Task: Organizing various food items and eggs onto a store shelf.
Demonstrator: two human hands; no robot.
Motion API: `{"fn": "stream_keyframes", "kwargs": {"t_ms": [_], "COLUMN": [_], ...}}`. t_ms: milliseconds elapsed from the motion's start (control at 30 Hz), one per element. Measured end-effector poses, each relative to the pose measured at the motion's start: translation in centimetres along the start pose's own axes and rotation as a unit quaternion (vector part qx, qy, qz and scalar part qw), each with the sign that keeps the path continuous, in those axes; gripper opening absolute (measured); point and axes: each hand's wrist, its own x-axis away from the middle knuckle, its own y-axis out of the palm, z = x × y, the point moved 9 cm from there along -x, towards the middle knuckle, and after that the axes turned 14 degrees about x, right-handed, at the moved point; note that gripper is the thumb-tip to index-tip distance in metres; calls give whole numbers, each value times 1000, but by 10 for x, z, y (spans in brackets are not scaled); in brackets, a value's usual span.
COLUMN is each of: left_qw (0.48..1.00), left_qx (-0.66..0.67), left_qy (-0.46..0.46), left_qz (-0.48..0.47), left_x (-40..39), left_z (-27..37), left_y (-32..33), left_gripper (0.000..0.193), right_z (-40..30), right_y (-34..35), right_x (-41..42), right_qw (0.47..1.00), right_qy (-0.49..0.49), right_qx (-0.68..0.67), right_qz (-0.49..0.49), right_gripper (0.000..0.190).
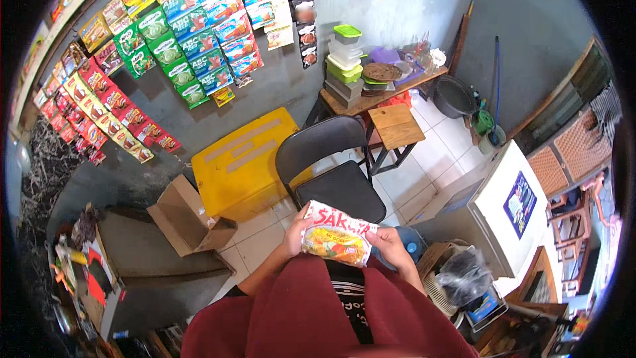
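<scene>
Both of my hands hold one white packet of instant noodles in front of my chest, its printed face turned up. My left hand grips the packet's left end, and my right hand grips its right end. The fingers beneath the packet are hidden. Just beyond it stands a black folding chair. Strips of drink sachets hang on the grey wall at the upper left.
A yellow lidded box and an open cardboard box lie left of the chair. A wooden stool is beyond it, by a bench with stacked containers. A white refrigerator stands at the right.
</scene>
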Motion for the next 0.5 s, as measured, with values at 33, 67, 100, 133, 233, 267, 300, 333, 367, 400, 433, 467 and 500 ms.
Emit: {"fn": "stream_keyframes", "kwargs": {"t_ms": [33,67,100,133,233,267,300,333,367,400,433,467,500], "left_qw": [999,995,997,997,990,984,983,986,988,987,985,981,977], "left_qx": [40,61,60,50,23,8,9,-4,-18,-9,-15,-18,-23], "left_qy": [-20,-9,5,16,56,79,84,98,112,127,141,151,160], "left_qz": [28,82,44,62,126,160,161,134,106,101,97,119,142], "left_x": [10,16,17,19,19,20,16,11,6,0,-5,-9,-12], "left_z": [-12,-28,-25,-26,-23,-21,-24,-26,-27,-32,-34,-39,-39], "left_y": [5,-4,19,30,36,30,25,23,23,20,21,17,11], "left_gripper": [57,57,54,52,46,44,44,42,41,41,41,42,43], "right_z": [6,7,8,12,-18,-17,-19,-29,-37,-26,-23,-19,-15], "right_y": [-5,-15,-20,-25,-26,-21,-21,-15,-10,-14,-21,-29,-38], "right_x": [4,5,3,2,-11,-15,-21,-25,-27,-35,-43,-47,-53], "right_qw": [998,998,996,993,993,989,989,983,976,981,985,986,987], "right_qy": [15,13,17,23,-37,-27,-28,-66,-105,-77,-95,-95,-94], "right_qx": [-12,-17,-6,7,-29,-41,-39,-40,-39,-46,6,-14,-36], "right_qz": [-52,-66,-92,-116,-106,-136,-141,-164,-187,-172,-144,-136,-128], "right_gripper": [25,25,24,24,30,47,47,50,52,50,44,41,39]}}
